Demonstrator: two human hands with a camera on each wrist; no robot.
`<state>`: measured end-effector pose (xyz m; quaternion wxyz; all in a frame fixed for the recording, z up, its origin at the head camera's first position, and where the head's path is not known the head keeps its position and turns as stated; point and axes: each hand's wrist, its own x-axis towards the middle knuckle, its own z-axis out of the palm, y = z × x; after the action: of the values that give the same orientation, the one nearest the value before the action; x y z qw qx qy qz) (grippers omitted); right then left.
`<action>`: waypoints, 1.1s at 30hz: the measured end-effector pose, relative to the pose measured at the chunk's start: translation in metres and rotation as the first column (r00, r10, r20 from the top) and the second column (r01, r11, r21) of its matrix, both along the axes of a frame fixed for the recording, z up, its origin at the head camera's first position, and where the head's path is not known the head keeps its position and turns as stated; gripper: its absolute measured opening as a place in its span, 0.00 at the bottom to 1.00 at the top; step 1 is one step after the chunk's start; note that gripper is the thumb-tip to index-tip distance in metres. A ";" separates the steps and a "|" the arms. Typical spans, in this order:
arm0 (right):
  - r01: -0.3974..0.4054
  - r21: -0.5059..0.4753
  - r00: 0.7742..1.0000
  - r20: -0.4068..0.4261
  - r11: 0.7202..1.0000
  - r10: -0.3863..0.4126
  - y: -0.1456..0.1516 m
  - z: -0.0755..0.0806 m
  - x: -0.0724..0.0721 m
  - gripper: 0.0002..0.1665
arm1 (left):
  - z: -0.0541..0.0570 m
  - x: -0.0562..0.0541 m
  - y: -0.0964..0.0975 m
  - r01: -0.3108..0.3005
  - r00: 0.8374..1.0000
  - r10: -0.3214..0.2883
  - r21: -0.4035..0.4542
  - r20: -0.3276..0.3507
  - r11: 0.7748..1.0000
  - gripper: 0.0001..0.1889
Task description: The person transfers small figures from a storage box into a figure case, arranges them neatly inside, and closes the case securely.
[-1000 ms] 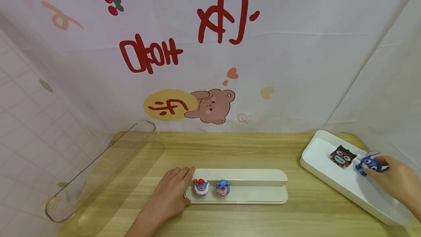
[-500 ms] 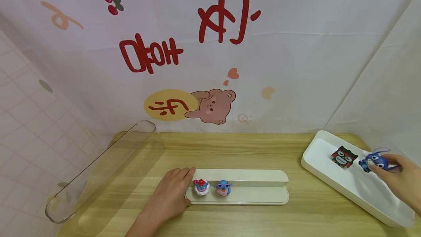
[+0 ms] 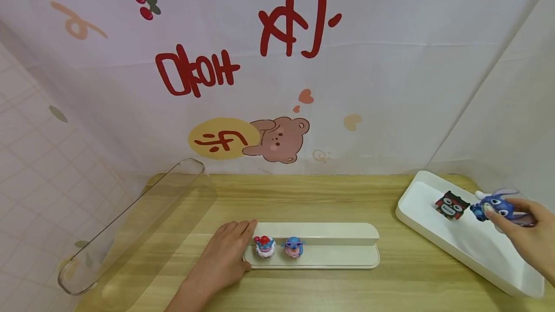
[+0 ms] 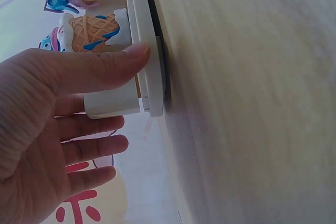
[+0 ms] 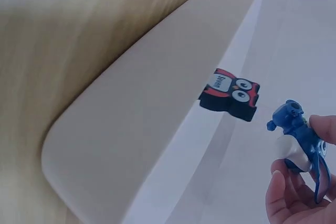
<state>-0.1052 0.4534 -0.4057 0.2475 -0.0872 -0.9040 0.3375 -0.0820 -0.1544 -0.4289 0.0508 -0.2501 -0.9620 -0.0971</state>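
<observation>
My left hand [image 3: 225, 254] grips the left end of a cream two-step display stand [image 3: 338, 255], thumb on the base's front edge and fingers behind the raised step. On its lower step stand two small blue character figurines with waffle-cone bodies: one [image 3: 265, 247] in white with a red top beside that hand, another [image 3: 293, 248] in pink with sunglasses. Over a white tray [image 3: 459, 256] at the right, my right hand [image 3: 531, 235] pinches a blue long-eared figurine [image 5: 296, 135], tilted, between thumb and fingers. Left of it, a black-and-red owl figure [image 3: 452, 205] lies in the tray.
A long clear plastic cover [image 3: 145, 235] lies slanted at the table's left. A white printed cloth [image 3: 381, 90] hangs behind the wooden table [image 3: 312, 196] and along both sides.
My right hand has drawn the blue long-eared figurine slightly up and to the right, away from the owl figure. The left hand has stayed at the stand's end.
</observation>
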 end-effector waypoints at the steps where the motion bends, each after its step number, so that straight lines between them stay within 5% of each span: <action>1: 0.004 -0.016 1.000 -0.002 1.000 -0.004 -0.001 0.001 0.001 0.14 | 0.000 0.000 0.000 0.001 1.000 -0.001 0.000 -0.004 1.000 0.47; 4: 0.003 -0.051 1.000 -0.013 0.999 -0.004 -0.006 0.002 0.003 0.26 | -0.001 0.000 0.000 0.002 1.000 -0.002 0.001 -0.017 1.000 0.47; 13: -0.063 -0.062 0.990 -0.133 0.996 0.054 -0.031 0.014 0.006 0.36 | -0.002 0.000 0.000 0.005 1.000 -0.005 -0.002 -0.030 1.000 0.47; 21: -0.070 -0.010 0.985 -0.159 0.998 0.067 -0.057 0.024 0.011 0.24 | 0.000 0.000 0.000 0.007 1.000 -0.007 0.006 -0.010 1.000 0.47; 33: -0.113 0.045 0.959 -0.256 0.993 0.121 -0.092 0.033 0.019 0.33 | 0.000 0.000 0.000 0.006 1.000 -0.006 -0.002 -0.017 1.000 0.47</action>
<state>-0.0864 0.3610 -0.3729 0.3442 0.0150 -0.8725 0.3465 -0.0824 -0.1545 -0.4292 0.0583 -0.2538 -0.9609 -0.0943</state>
